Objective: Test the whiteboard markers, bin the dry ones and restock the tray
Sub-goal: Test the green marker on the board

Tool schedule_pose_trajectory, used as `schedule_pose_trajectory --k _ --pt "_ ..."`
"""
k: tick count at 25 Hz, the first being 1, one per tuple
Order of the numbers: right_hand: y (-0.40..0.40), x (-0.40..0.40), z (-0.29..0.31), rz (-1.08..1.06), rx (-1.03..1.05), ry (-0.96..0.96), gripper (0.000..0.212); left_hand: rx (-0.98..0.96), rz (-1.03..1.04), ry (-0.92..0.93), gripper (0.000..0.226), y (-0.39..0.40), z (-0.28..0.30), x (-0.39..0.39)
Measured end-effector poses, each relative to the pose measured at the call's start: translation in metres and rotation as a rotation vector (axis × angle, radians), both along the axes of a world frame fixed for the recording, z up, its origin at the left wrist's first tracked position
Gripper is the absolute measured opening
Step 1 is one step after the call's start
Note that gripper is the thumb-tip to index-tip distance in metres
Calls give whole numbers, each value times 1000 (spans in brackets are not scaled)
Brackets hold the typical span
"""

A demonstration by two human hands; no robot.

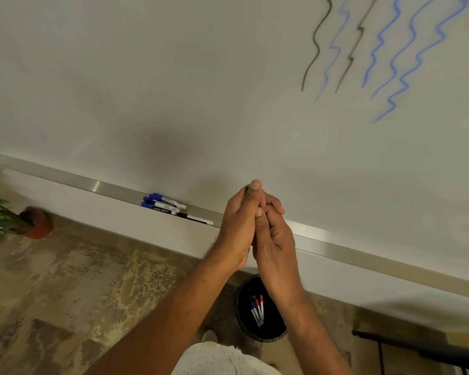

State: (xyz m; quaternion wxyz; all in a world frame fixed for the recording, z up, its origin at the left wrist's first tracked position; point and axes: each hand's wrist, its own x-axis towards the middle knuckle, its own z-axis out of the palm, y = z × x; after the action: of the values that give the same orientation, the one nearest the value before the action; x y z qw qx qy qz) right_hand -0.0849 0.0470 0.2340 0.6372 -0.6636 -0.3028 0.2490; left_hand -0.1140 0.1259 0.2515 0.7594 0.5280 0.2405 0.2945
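Note:
My left hand point(237, 228) and my right hand point(275, 239) are pressed together in front of the metal tray point(106, 186), both curled round a green marker point(246, 188) of which only the tip shows above my left fingers. Several blue and black capped markers point(171, 208) lie in the tray to the left of my hands. On the whiteboard point(173, 90) at the upper right are several wavy test lines point(385, 55) in black and blue. Below my right wrist stands a black bin point(244, 301) holding several red and blue markers point(257, 309).
A potted plant point(16, 220) stands on the floor at the far left. A dark chair or table frame point(417, 347) reaches in at the lower right. The patterned floor point(79, 288) spreads out on the left below the wall.

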Motion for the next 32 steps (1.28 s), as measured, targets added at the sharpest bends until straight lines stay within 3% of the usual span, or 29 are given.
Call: schedule_pose_trajectory --k 9,12,19,21,24,27,32 --pt "22 -7 8 27 -23 21 28 -14 -28 -52 36 41 2 -12" --pt "23 0 17 29 -46 35 15 9 37 -44 33 63 18 -7" --pt "30 30 69 27 223 176 8 77 130 -109 33 101 68 13" --pt "28 39 89 75 346 268 17 133 152 -113 38 107 83 19" --pt "27 55 119 182 558 361 59 297 194 -103 45 117 103 30" --pt "36 64 149 148 651 233 87 458 254 -154 45 128 126 39" --pt "62 74 197 -215 629 -44 34 903 378 -267 19 151 159 56"
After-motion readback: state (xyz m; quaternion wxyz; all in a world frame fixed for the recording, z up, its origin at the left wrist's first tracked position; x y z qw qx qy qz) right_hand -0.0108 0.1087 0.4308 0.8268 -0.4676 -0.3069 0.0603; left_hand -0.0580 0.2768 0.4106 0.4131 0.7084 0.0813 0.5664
